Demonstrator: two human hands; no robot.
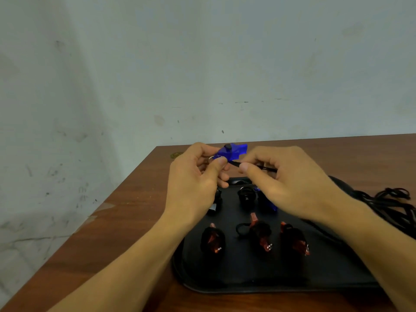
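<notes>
A translucent blue plastic piece [234,150] with a metal ring at its left end is held up above the table. My left hand [198,176] pinches it at the ring end between thumb and fingers. My right hand [290,179] pinches a thin black cord [236,163] that runs from the blue piece back past its fingers. Below the hands lies a black tray [247,278] holding three red pieces wound with black cord [262,237], plus a black-wound bundle [246,195] and another blue piece [271,204] partly hidden by my right hand.
The wooden table [126,221] has its left edge running diagonally and its far edge against a grey wall. A tangle of loose black cord [394,199] lies right of the tray. A small brass disc [176,154] sits near the far left corner.
</notes>
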